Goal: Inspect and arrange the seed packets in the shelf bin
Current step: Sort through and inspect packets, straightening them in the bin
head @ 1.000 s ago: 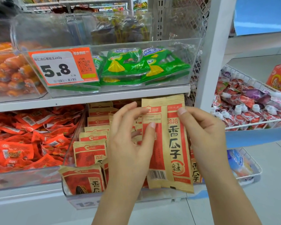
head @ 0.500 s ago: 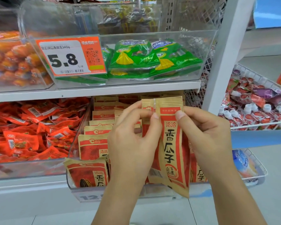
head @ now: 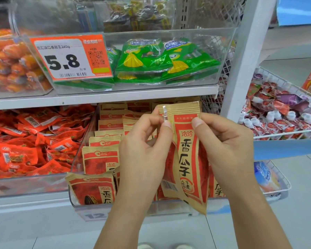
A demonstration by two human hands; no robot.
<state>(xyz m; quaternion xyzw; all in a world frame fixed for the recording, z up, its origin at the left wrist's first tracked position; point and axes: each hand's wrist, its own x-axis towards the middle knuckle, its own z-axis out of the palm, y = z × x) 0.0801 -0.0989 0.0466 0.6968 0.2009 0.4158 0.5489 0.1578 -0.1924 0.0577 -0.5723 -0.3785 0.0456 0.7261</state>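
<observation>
Behind the fingers, on the lower shelf, stands the clear shelf bin (head: pixel 169 207), already holding rows of seed packets (head: pixel 101 159) lined up front to back; the front-left one (head: pixel 92 189) leans askew, and those straight behind the hands are hidden. Above the fingers a second bin holds green snack bags (head: pixel 151 62) behind an orange price tag (head: pixel 70 58). Left of them lie loose red wrappers (head: pixel 25 144); to their right is a wire basket of pouches (head: pixel 280 115).

Between both hands hangs one seed packet (head: pixel 187 159), lifted clear in front of the bin. The left hand (head: pixel 144 155) pinches its top left corner with thumb and forefinger; the right hand (head: pixel 228 148) pinches the top right edge, its other fingers curled behind.

By my reading, inspection of this packet is under way and its return to a row remains, as does straightening the tilted front packet. How many others are unchecked cannot be told.
</observation>
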